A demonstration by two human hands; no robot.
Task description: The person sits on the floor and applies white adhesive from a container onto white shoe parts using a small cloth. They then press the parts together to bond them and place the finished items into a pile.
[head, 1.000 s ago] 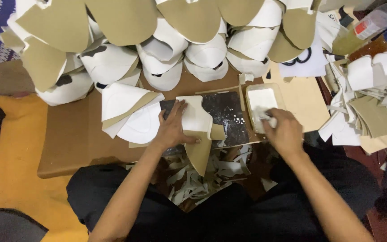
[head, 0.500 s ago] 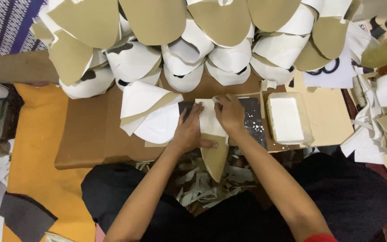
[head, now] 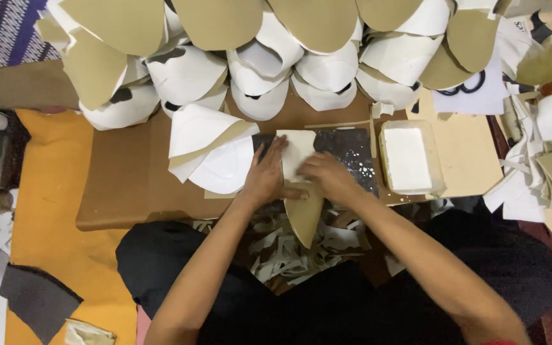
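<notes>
White-and-tan cut piece [head: 298,160] lies flat under our left hand [head: 264,181] and right hand [head: 326,176] on the dark, glue-spattered slab [head: 349,153], overhanging the board's near edge, so it could smear or slip.

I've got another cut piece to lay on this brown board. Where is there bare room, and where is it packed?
Bare brown board lies left of the loose white pieces, below the stacked caps. A tan sheet is free right of the white tray. Crowded: the dark slab, where the left hand and right hand press a white piece.
</notes>
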